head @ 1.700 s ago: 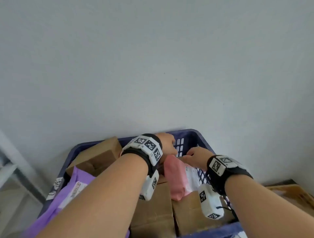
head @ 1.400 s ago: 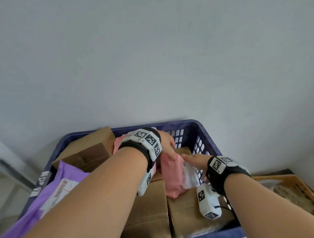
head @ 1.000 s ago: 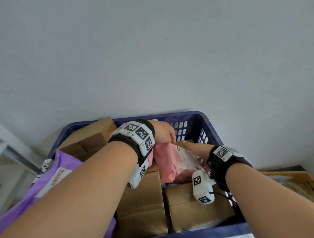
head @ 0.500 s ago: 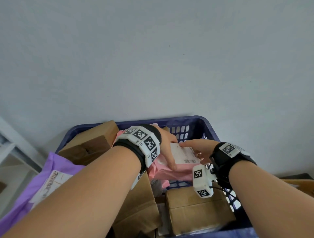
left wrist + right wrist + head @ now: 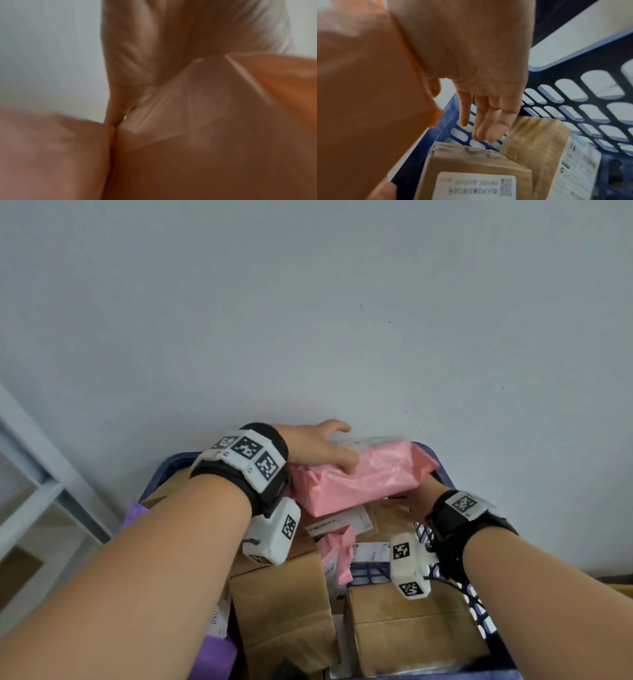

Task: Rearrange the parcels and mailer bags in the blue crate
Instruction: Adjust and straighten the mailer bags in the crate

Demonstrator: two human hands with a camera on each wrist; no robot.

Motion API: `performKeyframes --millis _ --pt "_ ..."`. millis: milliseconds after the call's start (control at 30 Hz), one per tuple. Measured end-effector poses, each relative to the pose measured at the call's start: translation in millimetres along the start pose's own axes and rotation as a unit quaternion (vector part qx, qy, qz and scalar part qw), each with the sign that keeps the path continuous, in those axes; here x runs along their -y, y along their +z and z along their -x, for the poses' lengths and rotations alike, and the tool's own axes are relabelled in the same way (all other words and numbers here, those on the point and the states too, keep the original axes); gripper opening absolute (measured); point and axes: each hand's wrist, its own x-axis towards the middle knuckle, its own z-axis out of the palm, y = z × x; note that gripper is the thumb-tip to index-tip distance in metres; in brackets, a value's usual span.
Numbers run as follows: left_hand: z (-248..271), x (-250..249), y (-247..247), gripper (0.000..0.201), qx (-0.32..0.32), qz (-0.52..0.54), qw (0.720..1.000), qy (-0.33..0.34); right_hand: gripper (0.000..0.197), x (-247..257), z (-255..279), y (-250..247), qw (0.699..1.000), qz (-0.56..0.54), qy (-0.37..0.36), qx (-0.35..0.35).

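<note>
Pink mailer bag (image 5: 363,474) sits raised over the far end of the blue crate (image 5: 573,112), long axis running from 9 to 3 o'clock. Your left hand (image 5: 318,446) grips its 9 o'clock end, fingers curled over the top. Your right hand (image 5: 481,81) is under the 3 o'clock end, fingers (image 5: 488,125) straight, pointing down toward the brown parcels (image 5: 488,162).
</note>
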Motion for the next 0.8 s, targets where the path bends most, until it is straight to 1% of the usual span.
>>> performKeyframes --millis 33,100,133,167,200,233,267,333,367,433,467,500,533,600,633,667,700,733,767,800 --pt "2.6 0.2 -3.4 0.071 -0.001 0.031 1.0 -0.005 0.021 -0.1 3.4 2.8 1.0 0.007 -0.003 0.015" --pt "7.8 6.8 -10.0 0.054 0.007 0.1 0.995 -0.022 0.053 5.1 6.2 10.5 0.998 -0.008 0.003 0.058" --pt "9.4 12.4 -12.6 0.054 0.009 0.152 0.987 -0.045 0.066 10.6 8.5 14.9 0.997 -0.006 0.0 0.071" --pt "9.9 20.5 -16.2 0.059 0.012 0.204 0.976 -0.072 0.074 15.8 11.2 15.7 0.997 0.003 -0.003 0.079" --pt "12.0 28.8 -19.6 0.064 0.015 0.249 0.964 -0.091 0.078 20.7 13.0 18.6 0.996 0.028 -0.009 0.088" --pt "13.4 37.8 -24.2 0.065 0.007 0.275 0.956 -0.104 0.08 25.1 16.4 22.2 0.994 0.06 -0.006 0.094" --pt "15.4 45.6 -28.5 0.061 0.001 0.297 0.949 -0.108 0.08 26.7 17.6 25.4 0.991 0.092 -0.006 0.095" --pt "21.6 58.3 -36.3 0.055 0.01 0.349 0.929 -0.125 0.077 23.8 17.5 32.7 0.99 0.117 0.009 0.081" --pt "24.4 65.5 -39.7 0.051 0.012 0.361 0.924 -0.127 0.076 20.4 16.2 36.1 0.99 0.12 0.021 0.071" --pt "30.2 75.7 -45.2 0.039 0.007 0.363 0.921 -0.139 0.084 14.2 12.1 39.2 0.988 0.145 0.021 0.048" --pt "35.3 78.5 -46.3 0.036 0.003 0.356 0.922 -0.154 0.087 13.0 8.5 39.4 0.987 0.152 0.013 0.044" --pt "37.6 81.3 -46.8 0.031 -0.006 0.326 0.929 -0.176 0.088 13.5 5.8 39.0 0.987 0.156 0.003 0.044" --pt "42.1 81.8 -45.2 0.028 -0.009 0.278 0.941 -0.195 0.085 14.8 5.8 39.6 0.986 0.159 -0.007 0.047" --pt "45.5 78.4 -44.8 0.03 -0.013 0.184 0.957 -0.226 0.079 17.0 7.0 39.3 0.985 0.165 -0.016 0.053" --pt "43.5 73.2 -46.8 0.024 -0.019 0.128 0.964 -0.231 0.075 16.4 7.3 39.6 0.981 0.183 -0.016 0.059" --pt "39.8 67.2 -48.8 0.021 -0.034 0.064 0.973 -0.218 0.074 15.1 7.9 40.2 0.973 0.22 -0.016 0.067" --pt "35.5 61.0 -52.5 0.026 -0.064 -0.011 0.979 -0.193 0.077 13.0 7.2 40.2 0.96 0.269 -0.022 0.073" --pt "33.6 51.5 -55.5 0.031 -0.109 -0.092 0.975 -0.169 0.083 10.6 7.2 40.5 0.946 0.313 -0.034 0.078" --pt "33.8 38.9 -57.1 0.033 -0.157 -0.154 0.966 -0.139 0.089 8.5 6.5 41.1 0.938 0.334 -0.044 0.086" --pt "31.8 25.4 -57.1 0.036 -0.195 -0.181 0.959 -0.101 0.094 6.6 4.6 40.2 0.936 0.337 -0.046 0.09"
